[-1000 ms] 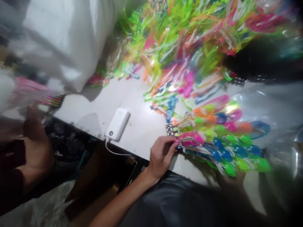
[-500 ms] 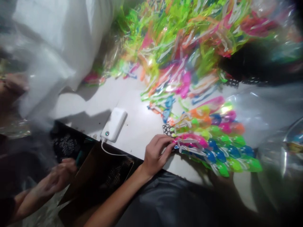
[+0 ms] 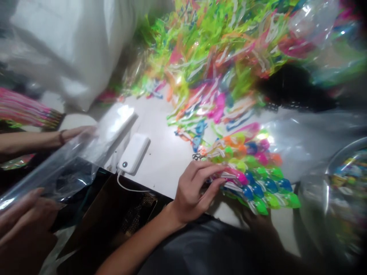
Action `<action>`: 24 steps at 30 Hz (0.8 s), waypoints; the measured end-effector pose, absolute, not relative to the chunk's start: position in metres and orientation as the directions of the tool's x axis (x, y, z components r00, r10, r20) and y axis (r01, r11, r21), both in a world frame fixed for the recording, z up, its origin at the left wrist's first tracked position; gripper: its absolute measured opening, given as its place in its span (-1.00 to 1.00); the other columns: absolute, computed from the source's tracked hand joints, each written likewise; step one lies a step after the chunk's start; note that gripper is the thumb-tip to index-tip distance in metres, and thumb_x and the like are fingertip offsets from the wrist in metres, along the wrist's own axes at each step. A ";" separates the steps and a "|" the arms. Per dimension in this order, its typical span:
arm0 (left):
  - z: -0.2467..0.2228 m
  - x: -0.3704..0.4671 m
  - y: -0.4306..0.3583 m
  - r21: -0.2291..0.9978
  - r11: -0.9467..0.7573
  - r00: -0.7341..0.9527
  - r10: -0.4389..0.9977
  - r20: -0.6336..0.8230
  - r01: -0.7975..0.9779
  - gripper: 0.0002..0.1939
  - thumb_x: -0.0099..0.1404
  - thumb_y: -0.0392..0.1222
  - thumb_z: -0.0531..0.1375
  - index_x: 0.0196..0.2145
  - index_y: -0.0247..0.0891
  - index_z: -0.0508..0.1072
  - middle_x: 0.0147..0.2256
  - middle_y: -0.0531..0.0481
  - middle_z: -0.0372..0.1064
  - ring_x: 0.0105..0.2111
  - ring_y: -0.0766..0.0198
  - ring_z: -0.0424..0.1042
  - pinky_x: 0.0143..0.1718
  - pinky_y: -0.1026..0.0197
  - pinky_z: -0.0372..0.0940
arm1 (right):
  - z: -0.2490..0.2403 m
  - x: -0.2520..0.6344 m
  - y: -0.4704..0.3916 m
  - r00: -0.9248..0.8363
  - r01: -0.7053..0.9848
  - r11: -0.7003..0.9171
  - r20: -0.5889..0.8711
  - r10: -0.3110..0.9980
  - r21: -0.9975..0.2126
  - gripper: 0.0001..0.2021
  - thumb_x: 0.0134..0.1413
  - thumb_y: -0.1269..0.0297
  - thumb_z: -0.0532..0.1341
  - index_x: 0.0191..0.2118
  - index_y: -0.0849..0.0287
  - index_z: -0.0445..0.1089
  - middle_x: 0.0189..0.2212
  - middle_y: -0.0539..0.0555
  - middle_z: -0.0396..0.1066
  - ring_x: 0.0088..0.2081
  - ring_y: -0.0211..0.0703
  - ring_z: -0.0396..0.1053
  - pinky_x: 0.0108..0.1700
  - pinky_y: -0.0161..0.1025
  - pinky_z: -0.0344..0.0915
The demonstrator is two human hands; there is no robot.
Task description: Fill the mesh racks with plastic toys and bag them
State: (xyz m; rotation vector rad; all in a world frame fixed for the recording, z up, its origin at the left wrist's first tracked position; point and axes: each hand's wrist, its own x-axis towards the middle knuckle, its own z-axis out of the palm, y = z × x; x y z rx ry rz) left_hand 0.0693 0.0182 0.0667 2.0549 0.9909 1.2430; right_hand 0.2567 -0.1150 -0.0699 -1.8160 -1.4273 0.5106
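In front of me lies a bundle of bright translucent plastic pieces (image 3: pixel 262 179), set in rows, with rounded ends and white cords or strips. My left hand (image 3: pixel 197 187) is at its left end, thumb and forefinger closed around a pink piece (image 3: pixel 242 178) and the white strips there. Beneath the bundle, in deep shadow, is what seems to be my right hand (image 3: pixel 262 225); its fingers are hidden. A small black-and-white patterned tag (image 3: pixel 196 157) shows just beyond my left hand.
A large loose heap of similar coloured pieces (image 3: pixel 200 49) covers the back of the white table (image 3: pixel 160 152). A white power bank (image 3: pixel 134 152) with a cable lies left. At far left another person's hands hold a clear plastic bag (image 3: pixel 71 168). A transparent container (image 3: pixel 329 191) stands right.
My left hand has slid a little right along the bundle, its fingers now further over the strips. The other person's hands have brought a clear bag over the table's left edge.
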 end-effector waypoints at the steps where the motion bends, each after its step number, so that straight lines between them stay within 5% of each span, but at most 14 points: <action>1: 0.066 0.069 0.018 0.748 -0.587 0.306 0.806 0.506 0.311 -0.59 0.40 -0.39 0.30 0.17 -0.22 0.45 -0.03 -0.12 0.51 -0.05 0.20 0.54 -0.01 0.14 0.51 | -0.067 0.255 -0.115 0.291 0.647 -0.085 0.142 0.946 -0.758 -0.78 0.40 0.11 0.25 0.01 0.08 0.49 0.01 0.12 0.49 0.01 -0.07 0.48 0.06 -0.05 0.47; 15: 0.055 0.064 0.010 0.739 -0.588 0.336 0.804 0.491 0.328 -0.54 0.36 -0.49 0.30 0.19 -0.35 0.44 0.00 -0.21 0.49 0.04 0.18 0.50 0.07 0.15 0.49 | -0.066 0.257 -0.114 0.196 0.737 0.016 0.237 0.952 -0.676 -0.78 0.40 0.11 0.25 -0.01 0.09 0.51 -0.05 0.12 0.54 0.01 -0.06 0.51 0.09 0.00 0.47; 20: 0.053 0.063 0.008 0.717 -0.617 0.360 0.781 0.510 0.324 -0.58 0.36 -0.52 0.27 0.15 -0.36 0.46 0.00 -0.22 0.50 0.05 0.18 0.50 0.08 0.17 0.48 | -0.078 0.261 -0.118 0.139 0.792 0.078 0.304 0.943 -0.605 -0.71 0.34 0.42 0.16 -0.11 -0.08 0.60 -0.28 0.07 0.60 -0.07 0.05 0.57 0.09 0.12 0.47; 24: 0.050 0.063 0.010 0.692 -0.649 0.382 0.755 0.533 0.315 -0.59 0.38 -0.51 0.25 0.15 -0.35 0.44 0.00 -0.23 0.52 0.03 0.16 0.52 0.07 0.12 0.50 | -0.094 0.264 -0.124 0.012 0.865 0.188 0.392 0.920 -0.466 -0.61 0.26 0.54 0.13 -0.03 -0.06 0.58 -0.28 0.07 0.62 -0.08 0.04 0.58 0.12 0.10 0.46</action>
